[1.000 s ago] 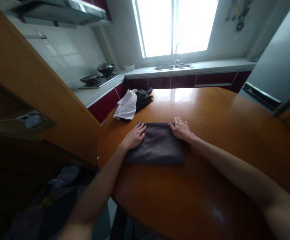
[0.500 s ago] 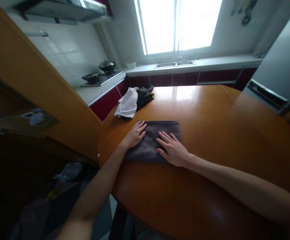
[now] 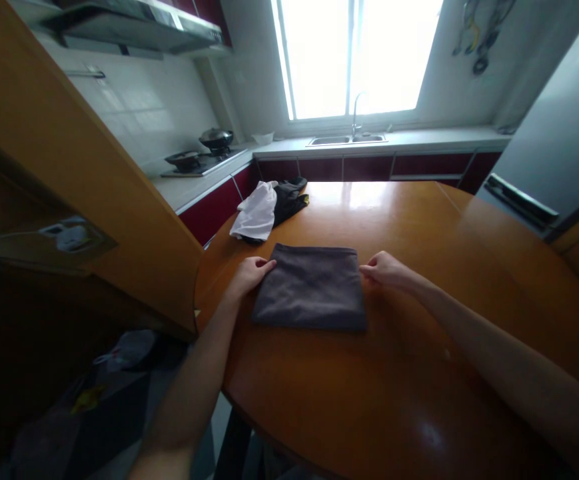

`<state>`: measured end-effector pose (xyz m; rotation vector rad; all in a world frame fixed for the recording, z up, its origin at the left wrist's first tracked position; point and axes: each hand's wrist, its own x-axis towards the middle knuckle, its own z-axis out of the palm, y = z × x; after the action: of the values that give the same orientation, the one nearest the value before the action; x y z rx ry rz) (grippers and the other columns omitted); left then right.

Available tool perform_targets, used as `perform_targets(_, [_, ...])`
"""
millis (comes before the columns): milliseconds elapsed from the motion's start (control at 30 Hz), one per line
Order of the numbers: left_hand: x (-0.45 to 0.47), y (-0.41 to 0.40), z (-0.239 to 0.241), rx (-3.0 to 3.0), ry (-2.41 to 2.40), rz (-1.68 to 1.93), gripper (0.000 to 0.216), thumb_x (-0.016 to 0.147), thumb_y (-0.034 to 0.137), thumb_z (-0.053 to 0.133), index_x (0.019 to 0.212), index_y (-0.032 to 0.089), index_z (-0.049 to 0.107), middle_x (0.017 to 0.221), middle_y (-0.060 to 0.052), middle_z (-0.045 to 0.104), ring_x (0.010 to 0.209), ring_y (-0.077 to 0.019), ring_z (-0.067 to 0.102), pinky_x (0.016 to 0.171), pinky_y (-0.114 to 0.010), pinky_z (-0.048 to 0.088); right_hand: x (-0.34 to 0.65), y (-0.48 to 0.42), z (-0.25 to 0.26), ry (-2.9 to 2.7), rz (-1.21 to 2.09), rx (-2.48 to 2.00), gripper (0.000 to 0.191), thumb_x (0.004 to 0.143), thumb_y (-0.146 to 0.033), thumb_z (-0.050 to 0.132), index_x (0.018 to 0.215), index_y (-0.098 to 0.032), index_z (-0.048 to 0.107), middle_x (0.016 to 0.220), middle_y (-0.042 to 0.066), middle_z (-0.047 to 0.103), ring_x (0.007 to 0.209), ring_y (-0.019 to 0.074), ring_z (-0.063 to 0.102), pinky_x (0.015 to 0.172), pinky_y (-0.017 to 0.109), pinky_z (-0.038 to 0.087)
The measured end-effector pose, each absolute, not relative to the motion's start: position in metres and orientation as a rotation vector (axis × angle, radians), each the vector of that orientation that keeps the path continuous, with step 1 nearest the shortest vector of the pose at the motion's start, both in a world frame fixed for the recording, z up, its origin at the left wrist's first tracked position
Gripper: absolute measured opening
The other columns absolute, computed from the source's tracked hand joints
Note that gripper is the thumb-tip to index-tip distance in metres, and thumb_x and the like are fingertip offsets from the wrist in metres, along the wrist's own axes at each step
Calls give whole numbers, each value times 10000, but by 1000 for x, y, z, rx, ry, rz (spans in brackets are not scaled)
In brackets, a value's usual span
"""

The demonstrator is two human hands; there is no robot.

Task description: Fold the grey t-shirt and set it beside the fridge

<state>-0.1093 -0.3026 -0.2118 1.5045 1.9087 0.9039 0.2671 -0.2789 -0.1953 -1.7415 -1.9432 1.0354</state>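
A dark grey folded cloth (image 3: 314, 287) lies flat on the wooden table (image 3: 419, 320), a rough rectangle with light creases. At its left edge, near the far corner, my left hand (image 3: 250, 275) is closed, thumb and fingers pinching the fabric. My right hand (image 3: 386, 270) is closed at the opposite edge, its fingertips pinched together at the cloth's right side near the far corner. The fingers' undersides are hidden in both hands.
Farther back on the table are a heaped white cloth (image 3: 256, 210) and black cloth (image 3: 288, 200). Beyond stand a counter with a sink (image 3: 352, 140), a stove with pans (image 3: 216, 139), and a fridge (image 3: 544, 147) at right. A wooden partition (image 3: 134, 227) borders the left.
Both hands lay flat on the cloth before. My left hand has drawn back to the left edge, my right hand has moved outward to the right edge, and both have closed into pinches.
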Motion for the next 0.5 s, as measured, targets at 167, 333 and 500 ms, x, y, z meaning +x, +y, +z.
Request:
perform_targets(167, [-106,-314,-197,1308,1828,822,517,615,598,804,841,133,783,833,-106,777,705,-234,681,591,-269,446,265,-278,-198,-1830,1396,-1762,414,909,-271,688,523,-139,616,472,33,629,361,82,513,363,184,353])
perform_targets(333, [-101,-315,-196,1312,1880,739,422,625,544,796,719,134,759,734,-100,753,652,-234,655,575,-280,419,255,-278,-199,-1778,1373,-1794,414,917,-260,689,530,-134,610,474,27,631,321,57,437,334,180,326])
perform_targets(500, [-102,-308,-205,1451,1886,809,326,659,483,749,708,163,710,756,-75,741,702,-234,658,616,-281,436,255,-277,-204,-1773,1327,-1782,409,904,-275,709,532,-138,611,469,8,614,321,49,429,333,172,319])
